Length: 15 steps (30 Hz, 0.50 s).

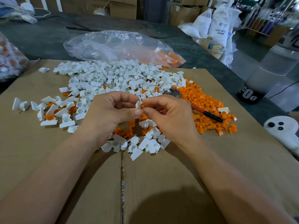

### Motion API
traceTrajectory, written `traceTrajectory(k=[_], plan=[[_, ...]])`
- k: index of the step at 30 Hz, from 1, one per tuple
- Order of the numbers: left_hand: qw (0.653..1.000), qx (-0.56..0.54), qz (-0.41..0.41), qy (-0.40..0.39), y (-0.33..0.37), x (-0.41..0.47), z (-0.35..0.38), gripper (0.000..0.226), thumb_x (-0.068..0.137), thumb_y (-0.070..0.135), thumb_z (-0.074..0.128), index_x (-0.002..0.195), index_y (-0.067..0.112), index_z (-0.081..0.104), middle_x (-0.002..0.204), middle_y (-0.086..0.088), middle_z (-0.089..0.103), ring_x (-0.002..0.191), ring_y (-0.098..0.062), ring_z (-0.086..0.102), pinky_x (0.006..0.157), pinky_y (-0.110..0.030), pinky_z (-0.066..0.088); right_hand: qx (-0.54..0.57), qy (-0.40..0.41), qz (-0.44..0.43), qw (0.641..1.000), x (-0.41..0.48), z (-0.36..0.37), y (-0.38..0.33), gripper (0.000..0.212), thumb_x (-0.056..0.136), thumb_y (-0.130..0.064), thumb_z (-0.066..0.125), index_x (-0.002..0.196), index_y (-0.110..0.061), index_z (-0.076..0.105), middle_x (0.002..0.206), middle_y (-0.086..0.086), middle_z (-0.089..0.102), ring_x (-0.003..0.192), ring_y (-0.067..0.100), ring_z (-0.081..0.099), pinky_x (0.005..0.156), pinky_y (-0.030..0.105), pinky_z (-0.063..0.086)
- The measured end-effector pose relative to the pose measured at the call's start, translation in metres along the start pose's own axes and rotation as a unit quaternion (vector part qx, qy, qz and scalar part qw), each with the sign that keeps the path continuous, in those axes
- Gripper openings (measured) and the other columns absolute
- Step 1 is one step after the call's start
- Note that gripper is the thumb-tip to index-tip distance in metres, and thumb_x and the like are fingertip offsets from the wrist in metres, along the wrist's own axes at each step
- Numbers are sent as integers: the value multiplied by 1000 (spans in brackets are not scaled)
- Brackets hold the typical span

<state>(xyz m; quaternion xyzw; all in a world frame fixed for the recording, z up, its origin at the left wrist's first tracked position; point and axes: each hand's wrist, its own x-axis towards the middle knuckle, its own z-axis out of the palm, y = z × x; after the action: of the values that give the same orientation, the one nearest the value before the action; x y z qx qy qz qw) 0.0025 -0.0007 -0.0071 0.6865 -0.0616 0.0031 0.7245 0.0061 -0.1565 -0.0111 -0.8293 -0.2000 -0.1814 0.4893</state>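
My left hand (113,110) pinches a small white plastic part (138,104) between thumb and fingers. My right hand (168,113) pinches a small orange part (143,105) and holds it against the white one, above the cardboard. A large heap of white parts (113,78) lies behind my hands. A heap of orange parts (208,104) lies to the right. At the left sit joined white-and-orange pieces (51,112). More white parts (142,144) lie under my wrists.
Flattened cardboard (161,175) covers the table. A clear plastic bag (113,46) holding orange parts lies behind the heaps. Pliers with red and black handles (207,113) lie on the orange heap. A white disc with black dots (281,126) sits at the right edge.
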Motion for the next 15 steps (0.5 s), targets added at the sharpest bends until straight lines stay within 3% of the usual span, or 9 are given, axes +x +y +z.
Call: traceTrajectory(k=[3,7,12,15], plan=[[1000,22,18,11,1,-1,3,32,49,12,72,81,13,67,62,4,70,57,-5,65,52,-13,50,4,-4,1,1000,0,-1,1,21,82,-1,63,100,-9,71,86,-7,67,78,6,66,73,25,56],[999,36,23,13,2,-4,6,33,49,12,72,82,12,67,63,5,70,57,-4,66,52,-13,50,-28,39,-38,998,0,0,1,17,79,-4,64,93,-9,73,73,-15,61,68,1,61,58,13,51],[999,41,23,13,1,-7,8,33,50,12,72,83,9,67,62,4,70,55,-5,65,50,-14,50,-64,7,-37,997,-1,2,-1,17,80,-8,65,95,-15,70,62,-18,57,61,4,60,54,18,51],[999,39,12,17,1,-6,7,33,50,15,73,82,11,67,64,2,71,56,-7,66,52,-19,54,-25,0,-24,999,-1,1,0,18,80,-7,66,87,-24,66,63,-16,60,59,4,61,55,16,51]])
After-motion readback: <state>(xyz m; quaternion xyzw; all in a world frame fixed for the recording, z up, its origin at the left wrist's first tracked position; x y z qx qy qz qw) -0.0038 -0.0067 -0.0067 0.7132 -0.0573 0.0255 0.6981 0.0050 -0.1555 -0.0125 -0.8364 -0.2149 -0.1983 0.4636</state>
